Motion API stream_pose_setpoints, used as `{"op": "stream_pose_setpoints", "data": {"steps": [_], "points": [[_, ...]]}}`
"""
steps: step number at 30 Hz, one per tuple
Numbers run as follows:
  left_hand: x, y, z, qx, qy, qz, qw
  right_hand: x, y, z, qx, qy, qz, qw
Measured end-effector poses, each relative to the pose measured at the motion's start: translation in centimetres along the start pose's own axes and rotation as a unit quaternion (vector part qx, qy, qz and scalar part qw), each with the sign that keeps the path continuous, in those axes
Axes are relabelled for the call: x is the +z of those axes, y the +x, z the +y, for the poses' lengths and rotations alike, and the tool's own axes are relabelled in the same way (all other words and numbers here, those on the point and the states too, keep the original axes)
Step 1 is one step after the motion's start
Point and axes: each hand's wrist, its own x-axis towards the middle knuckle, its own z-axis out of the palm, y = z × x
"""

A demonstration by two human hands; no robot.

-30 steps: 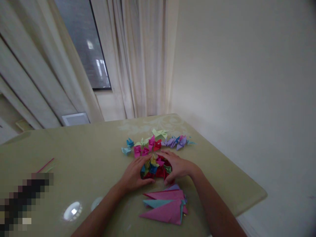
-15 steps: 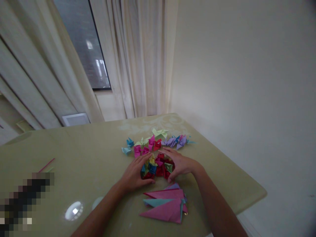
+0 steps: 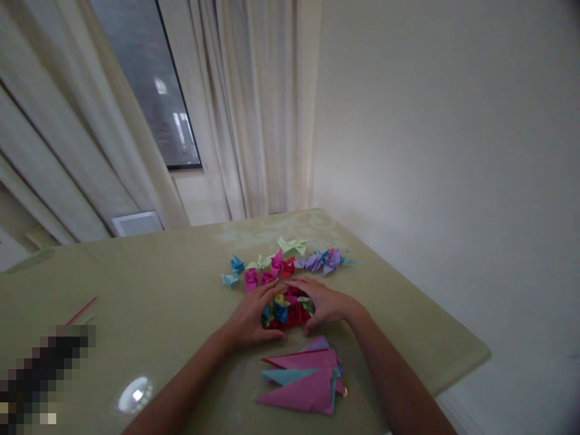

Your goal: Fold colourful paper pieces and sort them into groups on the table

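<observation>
My left hand (image 3: 248, 314) and my right hand (image 3: 327, 302) curve around a small pile of folded paper pieces (image 3: 294, 312) on the table. Red, blue, yellow and green ones show between the palms. Thumbs lie along the near side, fingers along the far side, hiding the pile's edges. Just beyond the fingertips lie magenta folded pieces (image 3: 252, 278) and a red one (image 3: 287, 267). Closer to me, below the hands, pointed folded papers in pink (image 3: 303, 393) and teal (image 3: 290, 377) overlap in a stack.
Light green (image 3: 291, 246), purple (image 3: 313, 261) and blue (image 3: 237, 264) folded pieces spread across the far part of the table (image 3: 136, 290). A thin pink stick (image 3: 81, 310) lies at left beside a pixelated area. A wall (image 3: 444, 181) borders the right; curtains (image 3: 267, 109) hang behind.
My hands have drawn slightly closer together, the right one shifting left, so the pile between them is more tightly bunched. The view has shifted slightly.
</observation>
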Motion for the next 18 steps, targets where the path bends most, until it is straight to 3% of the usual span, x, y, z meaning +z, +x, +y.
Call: {"op": "stream_pose_setpoints", "data": {"steps": [18], "points": [[0.1, 1.4, 1.6, -0.002, -0.057, 0.019, 0.998, 0.5, 0.5, -0.4, -0.051, 0.013, 0.038, 0.998]]}}
